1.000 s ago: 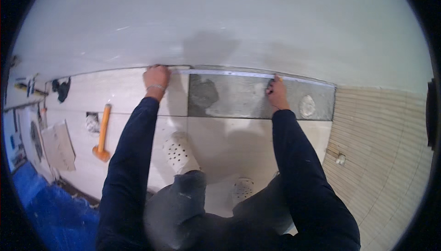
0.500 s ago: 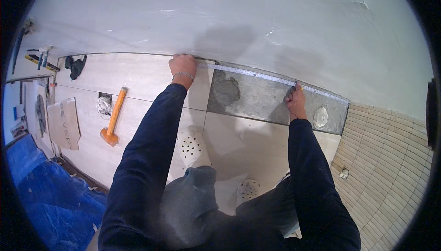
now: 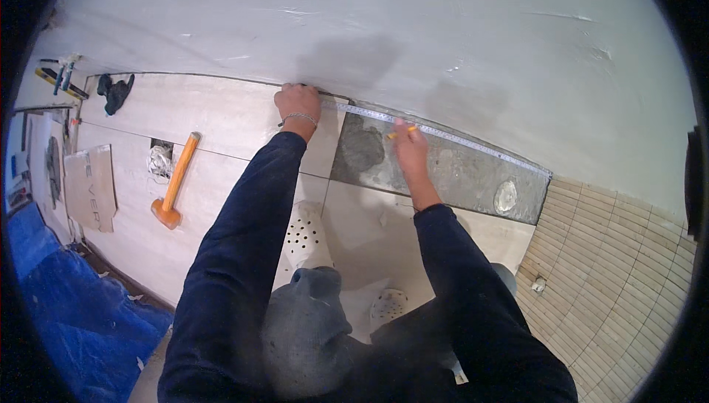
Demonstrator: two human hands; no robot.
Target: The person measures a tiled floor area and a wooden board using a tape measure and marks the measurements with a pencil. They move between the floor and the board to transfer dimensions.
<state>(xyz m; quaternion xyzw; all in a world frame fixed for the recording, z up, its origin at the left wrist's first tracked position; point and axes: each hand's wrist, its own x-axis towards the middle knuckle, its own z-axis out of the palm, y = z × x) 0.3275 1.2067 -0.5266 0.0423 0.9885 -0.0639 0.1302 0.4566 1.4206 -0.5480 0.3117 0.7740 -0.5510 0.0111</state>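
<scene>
My left hand (image 3: 298,108) is closed on the near-wall end of a steel tape measure (image 3: 480,145), its fingers hiding that end. The tape stretches rightward along the back edge of a bare grey cement strip (image 3: 450,178) to the corner by small beige tiles. My right hand (image 3: 410,145) grips a yellow pencil (image 3: 410,129) against the tape, left of the strip's middle. Large cream tiles (image 3: 221,115) lie left of and below the strip. A white patch (image 3: 506,197) is at the strip's right part.
An orange mallet (image 3: 177,174) lies left by a cutout (image 3: 160,158). Further left are a black cloth (image 3: 117,93), a spirit level (image 3: 63,83), cardboard (image 3: 88,185) and blue sheeting (image 3: 74,322). My feet in white perforated clogs (image 3: 304,238) are below. Small-tiled surface (image 3: 605,270) covers the right.
My right hand has moved left along the tape, and the yellow pencil shows more clearly in it. My left hand stays at the tape's left end. The view has shifted.
</scene>
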